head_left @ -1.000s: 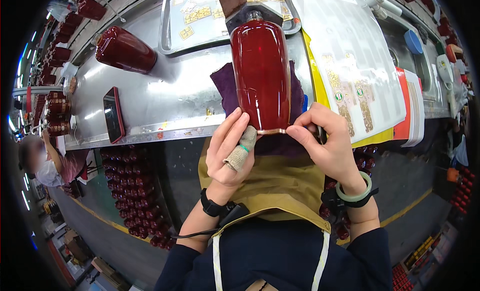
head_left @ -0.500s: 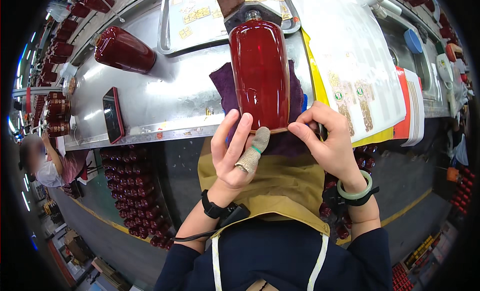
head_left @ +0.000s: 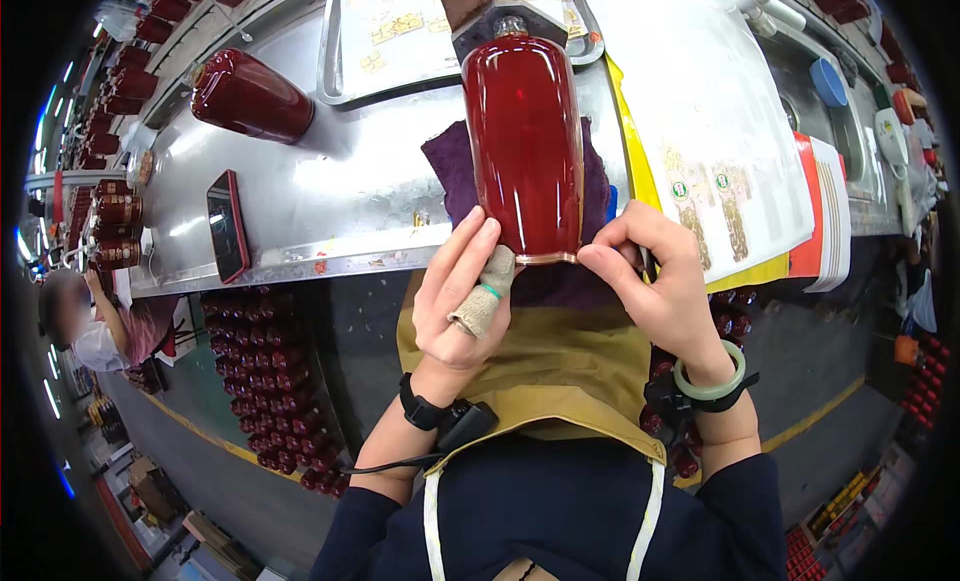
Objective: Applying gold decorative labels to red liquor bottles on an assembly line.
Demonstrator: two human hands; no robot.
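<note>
A dark red glass bottle point(head_left: 525, 141) lies on its side over a purple cloth point(head_left: 452, 171), its neck toward a dark metal rest point(head_left: 468, 9) at the far side. Along its near base edge runs a thin gold strip point(head_left: 545, 258). My left hand point(head_left: 462, 291) touches the bottle's near left corner, fingers along the side and the thumb, in a knitted fabric cover point(head_left: 485, 296), against the base. At the near right corner my right hand point(head_left: 650, 266) pinches the strip's end between thumb and forefinger. A slim dark object shows partly beneath its curled fingers.
Another red bottle point(head_left: 250, 96) lies at left on the metal table, beyond a phone point(head_left: 228, 226). A metal tray point(head_left: 328, 56) holds gold pieces. White sheets point(head_left: 740, 131) with decals cover the right. Many bottles stand below at left; a person point(head_left: 95, 326) sits farther left.
My left thumb has slid left along the bottle's base edge to its corner, uncovering more of the gold strip. My right hand keeps its pinch almost unmoved.
</note>
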